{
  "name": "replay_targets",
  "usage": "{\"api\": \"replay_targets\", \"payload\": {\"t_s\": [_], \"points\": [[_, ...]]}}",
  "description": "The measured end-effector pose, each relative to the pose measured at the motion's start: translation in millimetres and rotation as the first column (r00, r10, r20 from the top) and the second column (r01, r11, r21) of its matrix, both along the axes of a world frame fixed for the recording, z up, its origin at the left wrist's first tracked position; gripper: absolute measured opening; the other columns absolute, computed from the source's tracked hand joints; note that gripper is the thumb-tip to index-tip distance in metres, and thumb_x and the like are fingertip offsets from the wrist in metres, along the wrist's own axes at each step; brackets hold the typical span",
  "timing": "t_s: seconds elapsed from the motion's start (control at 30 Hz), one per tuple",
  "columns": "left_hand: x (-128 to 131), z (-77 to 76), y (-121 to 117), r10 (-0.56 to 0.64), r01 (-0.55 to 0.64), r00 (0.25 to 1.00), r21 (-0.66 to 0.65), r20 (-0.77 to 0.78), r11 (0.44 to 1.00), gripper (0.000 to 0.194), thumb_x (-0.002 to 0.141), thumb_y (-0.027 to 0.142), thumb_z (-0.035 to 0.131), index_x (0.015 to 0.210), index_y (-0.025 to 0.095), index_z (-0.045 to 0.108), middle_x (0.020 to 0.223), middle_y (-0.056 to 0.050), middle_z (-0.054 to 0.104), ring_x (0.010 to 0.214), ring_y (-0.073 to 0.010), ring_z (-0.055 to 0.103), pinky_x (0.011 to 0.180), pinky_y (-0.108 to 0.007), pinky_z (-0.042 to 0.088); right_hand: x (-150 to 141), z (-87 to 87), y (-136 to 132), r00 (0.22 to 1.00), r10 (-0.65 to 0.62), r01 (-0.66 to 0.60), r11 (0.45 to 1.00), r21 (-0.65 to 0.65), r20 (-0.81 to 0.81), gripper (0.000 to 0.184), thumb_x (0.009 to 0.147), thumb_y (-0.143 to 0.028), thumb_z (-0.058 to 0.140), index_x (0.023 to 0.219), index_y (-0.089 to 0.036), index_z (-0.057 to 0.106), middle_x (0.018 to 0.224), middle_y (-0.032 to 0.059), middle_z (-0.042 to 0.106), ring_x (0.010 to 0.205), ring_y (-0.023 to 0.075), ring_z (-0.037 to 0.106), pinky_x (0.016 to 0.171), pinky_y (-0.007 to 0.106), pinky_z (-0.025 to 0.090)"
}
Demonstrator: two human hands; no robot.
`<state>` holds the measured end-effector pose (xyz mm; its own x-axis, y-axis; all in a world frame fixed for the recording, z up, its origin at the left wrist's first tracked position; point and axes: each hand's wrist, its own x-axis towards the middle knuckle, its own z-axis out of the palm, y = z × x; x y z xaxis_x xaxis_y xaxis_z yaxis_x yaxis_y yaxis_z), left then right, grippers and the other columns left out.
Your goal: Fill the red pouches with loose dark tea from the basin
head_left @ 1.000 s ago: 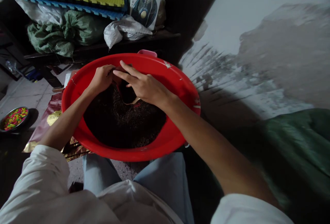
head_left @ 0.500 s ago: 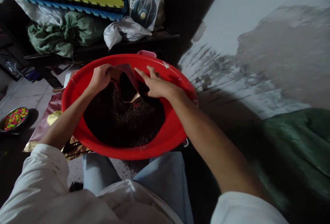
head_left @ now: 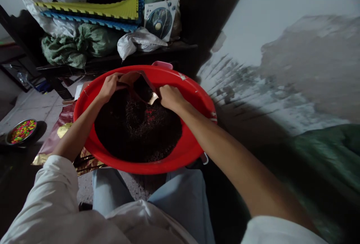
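Note:
A wide red plastic basin (head_left: 194,139) stands in front of my knees, with a heap of dark, loose, dried tea-like bits (head_left: 140,135) in it. Over the heap a dark red bag (head_left: 132,81) with a gold edge is held with its mouth open, and dark bits show inside. My left hand (head_left: 110,87) pinches the bag's left rim. On the other side, my right hand (head_left: 170,96) is closed at the bag's right edge, by the gold corner; its fingertips are partly hidden.
A bowl of colourful small pieces (head_left: 23,130) is on the floor at left. Flat maroon and gold bags (head_left: 56,135) lie beside the basin. Behind it, a dark bench (head_left: 180,47) bears foam mats (head_left: 92,9), sacks and a box fan (head_left: 160,21). A stained wall rises at right.
My right hand has gone from spread fingers to closed on the bag's right edge. The bag's mouth has tilted and its gold corner has lifted. The camera view has shifted slightly.

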<state>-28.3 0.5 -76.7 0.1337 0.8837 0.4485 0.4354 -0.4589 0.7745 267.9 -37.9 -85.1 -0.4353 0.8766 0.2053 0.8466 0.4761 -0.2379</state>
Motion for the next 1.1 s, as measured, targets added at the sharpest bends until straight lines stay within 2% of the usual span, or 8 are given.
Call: {"api": "replay_targets", "payload": {"t_s": [0.13,0.27,0.33,0.47,0.53,0.63,0.8,1.1], "points": [[-5,5.3,-1,-0.031,0.031,0.999,0.021,0.013,0.999,0.026,0.093,0.02,0.071,0.117,0.012,0.078,0.114,-0.006,0.083,0.109,-0.0176,0.075,0.101,-0.033,0.062,1,8.8,-2,0.991,-0.135,0.134,0.99,0.051,0.024,0.038,0.11,-0.026,0.048,0.119,-0.01,0.081,0.118,0.0271,0.079,0.107,0.0384,0.076,0.09,0.048,0.056],[-10,9.5,-1,-0.069,0.062,0.995,0.106,0.072,0.992,0.045,0.08,0.019,0.076,0.124,0.013,0.077,0.127,-0.011,0.082,0.114,-0.0222,0.077,0.103,-0.037,0.062,1,9.1,1,0.975,-0.175,0.196,0.968,0.156,-0.14,0.039,0.113,-0.034,0.047,0.118,-0.015,0.081,0.115,0.0219,0.081,0.105,0.0365,0.076,0.083,0.044,0.054],[-12,10.9,1,-0.025,0.014,0.998,0.16,0.066,0.987,0.043,0.076,0.021,0.079,0.119,0.015,0.079,0.117,-0.009,0.083,0.105,-0.0222,0.077,0.097,-0.036,0.063,3,6.3,7,0.949,-0.185,0.242,0.946,0.217,-0.254,0.042,0.114,-0.041,0.047,0.106,-0.017,0.081,0.106,0.0199,0.081,0.1,0.0352,0.076,0.08,0.043,0.052],[-13,16.1,-1,0.133,-0.142,0.99,0.295,0.052,0.945,0.024,0.082,0.039,0.086,0.095,0.019,0.081,0.083,-0.003,0.078,0.075,-0.0167,0.066,0.073,-0.03,0.056,12,-0.2,23,0.851,-0.132,0.288,0.927,0.241,-0.509,0.063,0.113,-0.069,0.043,0.076,-0.023,0.066,0.072,0.0112,0.069,0.077,0.0275,0.068,0.072,0.041,0.05],[-9,21.0,-6,0.129,-0.154,0.987,0.347,0.094,0.925,0.036,0.086,0.055,0.087,0.086,0.019,0.079,0.075,-0.002,0.072,0.069,-0.015,0.06,0.064,-0.028,0.051,19,-1.7,30,0.78,-0.089,0.306,0.918,0.253,-0.62,0.069,0.109,-0.08,0.042,0.069,-0.025,0.057,0.062,0.006,0.057,0.07,0.0239,0.061,0.069,0.04,0.049],[2,31.4,-20,0.088,-0.146,0.985,0.43,0.152,0.891,0.051,0.091,0.071,0.082,0.086,0.02,0.076,0.074,-0.002,0.067,0.07,-0.0146,0.06,0.062,-0.027,0.049,28,0.3,35,0.684,0.022,0.305,0.899,0.313,-0.73,0.074,0.103,-0.09,0.04,0.068,-0.026,0.052,0.063,0.0032,0.051,0.07,0.0219,0.058,0.069,0.04,0.05],[11,50.7,-41,0.063,-0.159,0.98,0.546,0.19,0.822,0.053,0.099,0.074,0.072,0.091,0.022,0.072,0.077,-0.002,0.059,0.08,-0.0168,0.066,0.066,-0.028,0.052,25,7.7,28,0.536,0.191,0.27,0.884,0.381,-0.822,0.073,0.103,-0.09,0.041,0.077,-0.024,0.061,0.075,0.0039,0.055,0.083,0.0237,0.063,0.074,0.041,0.056],[-11,36.8,-14,-0.011,-0.046,0.99,0.39,0.142,0.92,0.057,0.085,0.071,0.09,0.077,0.021,0.064,0.069,0.0,0.047,0.071,-0.0157,0.06,0.061,-0.028,0.055,14,-11.3,42,0.447,0.187,0.172,0.942,0.289,-0.875,0.064,0.092,-0.091,0.063,0.096,-0.027,0.071,0.098,0.0055,0.073,0.103,0.0272,0.071,0.096,0.048,0.061]]}}
